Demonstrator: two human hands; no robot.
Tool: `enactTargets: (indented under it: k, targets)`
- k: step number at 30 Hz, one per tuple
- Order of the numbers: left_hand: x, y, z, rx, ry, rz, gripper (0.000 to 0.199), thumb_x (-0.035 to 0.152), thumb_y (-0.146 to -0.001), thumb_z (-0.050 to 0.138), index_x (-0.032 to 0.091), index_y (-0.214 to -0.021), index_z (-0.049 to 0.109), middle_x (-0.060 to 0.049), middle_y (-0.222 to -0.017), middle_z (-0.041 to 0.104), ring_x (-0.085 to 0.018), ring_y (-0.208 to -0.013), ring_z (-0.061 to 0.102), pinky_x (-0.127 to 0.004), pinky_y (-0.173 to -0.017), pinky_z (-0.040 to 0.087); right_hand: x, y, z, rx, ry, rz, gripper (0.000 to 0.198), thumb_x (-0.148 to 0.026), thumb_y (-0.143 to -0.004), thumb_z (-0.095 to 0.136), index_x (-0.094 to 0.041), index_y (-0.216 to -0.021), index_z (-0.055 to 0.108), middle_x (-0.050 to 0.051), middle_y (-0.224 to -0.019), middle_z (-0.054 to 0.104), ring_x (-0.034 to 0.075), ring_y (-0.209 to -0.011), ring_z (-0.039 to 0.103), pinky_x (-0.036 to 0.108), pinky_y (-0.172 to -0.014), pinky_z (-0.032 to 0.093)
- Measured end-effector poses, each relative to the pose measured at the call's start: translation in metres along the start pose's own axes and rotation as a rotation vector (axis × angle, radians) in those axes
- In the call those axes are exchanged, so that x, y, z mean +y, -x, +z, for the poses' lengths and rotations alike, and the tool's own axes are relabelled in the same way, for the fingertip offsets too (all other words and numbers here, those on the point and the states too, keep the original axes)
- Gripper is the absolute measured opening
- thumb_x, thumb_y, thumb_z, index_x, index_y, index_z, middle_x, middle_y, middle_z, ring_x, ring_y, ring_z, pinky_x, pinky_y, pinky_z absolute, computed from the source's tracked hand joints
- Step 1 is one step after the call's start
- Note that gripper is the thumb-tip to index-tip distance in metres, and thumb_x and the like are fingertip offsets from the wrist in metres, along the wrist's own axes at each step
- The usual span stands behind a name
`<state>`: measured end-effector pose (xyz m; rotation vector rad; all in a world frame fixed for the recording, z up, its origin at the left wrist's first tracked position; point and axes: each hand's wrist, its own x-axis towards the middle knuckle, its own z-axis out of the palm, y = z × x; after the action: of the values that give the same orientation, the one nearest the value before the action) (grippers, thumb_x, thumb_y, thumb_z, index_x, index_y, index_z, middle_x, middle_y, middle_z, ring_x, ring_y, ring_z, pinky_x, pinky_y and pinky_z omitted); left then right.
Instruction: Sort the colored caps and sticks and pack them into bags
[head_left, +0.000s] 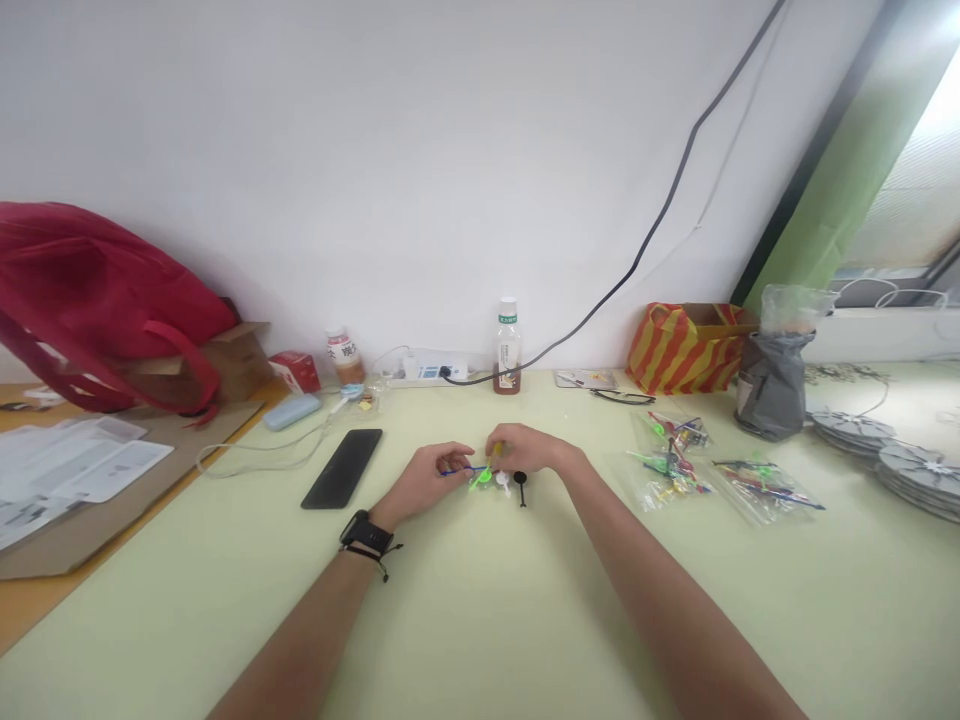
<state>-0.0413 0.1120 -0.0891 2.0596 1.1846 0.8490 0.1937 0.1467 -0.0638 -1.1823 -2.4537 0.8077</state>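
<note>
My left hand (424, 482), with a black watch on its wrist, has its fingers curled round one end of a thin blue plastic stick (474, 468). Close beside it, my right hand (523, 447) pinches a small yellow piece (496, 452), partly covered by the fingers. Just below the hands lie a bright green plastic piece (484, 477), a white one (503, 482) and a black one (520, 484), each with a round head and a short stem. Their exact kind is too small to tell.
Clear bags of colourful plastic parts (667, 470) lie to the right. A black phone (342, 469) is on the left. Behind stand a drink bottle (508, 350) and a power strip (427, 372) with a dark cable. Stacked grey discs (919, 470) sit far right.
</note>
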Motion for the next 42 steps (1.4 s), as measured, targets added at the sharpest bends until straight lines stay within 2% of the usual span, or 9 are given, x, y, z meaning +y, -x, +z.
enactTargets:
  k: [4, 7, 11, 14, 19, 26, 30, 35, 42]
  targets:
    - [-0.002, -0.001, -0.001, 0.047, 0.034, -0.026, 0.034, 0.045, -0.081, 0.076, 0.02, -0.103, 0.079, -0.008, -0.092, 0.078, -0.023, -0.084, 0.071, -0.033, -0.074, 0.056, 0.014, 0.015, -0.02, -0.032, 0.024, 0.103, 0.014, -0.012, -0.063, 0.082, -0.02, -0.073, 0.077, 0.003, -0.076, 0.072, 0.016, -0.059, 0.063, 0.024, -0.054, 0.045]
    - [-0.006, -0.004, 0.0, 0.12, 0.162, -0.078, 0.041, 0.047, -0.08, 0.078, 0.018, -0.109, 0.076, -0.01, -0.1, 0.077, -0.023, -0.086, 0.075, -0.035, -0.079, 0.059, 0.017, 0.023, -0.031, -0.005, 0.043, 0.13, 0.026, 0.002, -0.054, 0.077, -0.02, -0.066, 0.075, 0.002, -0.073, 0.069, 0.015, -0.057, 0.06, 0.025, -0.054, 0.043]
    - [-0.009, -0.008, 0.001, 0.226, 0.283, -0.075, 0.047, 0.046, -0.078, 0.081, 0.017, -0.114, 0.07, -0.01, -0.102, 0.076, -0.024, -0.091, 0.075, -0.038, -0.087, 0.06, -0.001, 0.016, -0.024, 0.143, 0.013, 0.048, 0.023, -0.005, -0.075, 0.068, -0.02, -0.091, 0.075, 0.007, -0.1, 0.071, 0.019, -0.088, 0.065, 0.027, -0.073, 0.048]
    - [-0.007, -0.009, 0.001, 0.245, 0.37, -0.029, 0.055, 0.042, -0.077, 0.083, 0.018, -0.123, 0.065, -0.009, -0.101, 0.076, -0.024, -0.097, 0.073, -0.04, -0.092, 0.059, -0.019, 0.003, -0.007, 0.227, -0.056, -0.053, 0.022, -0.019, -0.091, 0.063, -0.02, -0.113, 0.069, 0.006, -0.11, 0.068, 0.016, -0.09, 0.063, 0.027, -0.08, 0.049]
    - [-0.001, -0.006, 0.0, 0.228, 0.443, -0.022, 0.058, 0.038, -0.074, 0.086, 0.018, -0.123, 0.063, -0.009, -0.103, 0.074, -0.024, -0.098, 0.073, -0.044, -0.095, 0.059, -0.026, -0.007, 0.01, 0.286, -0.121, -0.134, 0.011, -0.029, -0.091, 0.068, -0.018, -0.089, 0.07, 0.005, -0.102, 0.062, 0.015, -0.085, 0.06, 0.028, -0.079, 0.048]
    - [0.003, -0.011, 0.0, 0.247, 0.406, 0.012, 0.057, 0.04, -0.077, 0.084, 0.02, -0.121, 0.053, -0.008, -0.097, 0.074, -0.022, -0.091, 0.074, -0.042, -0.091, 0.06, -0.031, -0.008, 0.009, 0.262, -0.372, -0.05, 0.017, -0.023, -0.09, 0.064, -0.019, -0.106, 0.061, -0.001, -0.083, 0.065, 0.013, -0.071, 0.061, 0.023, -0.063, 0.046]
    - [0.005, -0.013, -0.003, 0.201, 0.318, 0.056, 0.056, 0.043, -0.08, 0.081, 0.022, -0.121, 0.049, -0.008, -0.099, 0.076, -0.022, -0.088, 0.074, -0.04, -0.089, 0.059, -0.035, -0.01, 0.01, 0.219, -0.469, -0.037, 0.01, -0.019, -0.092, 0.056, -0.02, -0.101, 0.056, -0.003, -0.075, 0.064, 0.011, -0.062, 0.061, 0.021, -0.056, 0.046]
    - [0.008, -0.001, -0.006, 0.245, 0.135, 0.109, 0.044, 0.04, -0.087, 0.074, 0.023, -0.121, 0.051, -0.007, -0.104, 0.076, -0.022, -0.096, 0.073, -0.038, -0.092, 0.057, -0.039, -0.015, 0.018, 0.163, -0.358, 0.009, 0.01, -0.015, -0.087, 0.055, -0.022, -0.093, 0.05, -0.004, -0.075, 0.065, 0.011, -0.062, 0.065, 0.02, -0.056, 0.048]
    - [0.003, 0.005, -0.007, 0.209, -0.016, 0.135, 0.02, 0.04, -0.092, 0.067, 0.021, -0.095, 0.071, -0.007, -0.101, 0.077, -0.023, -0.093, 0.072, -0.037, -0.09, 0.058, -0.038, -0.016, 0.013, 0.231, -0.016, 0.095, 0.012, -0.019, -0.088, 0.055, -0.022, -0.099, 0.058, 0.004, -0.091, 0.068, 0.02, -0.084, 0.062, 0.027, -0.066, 0.038]
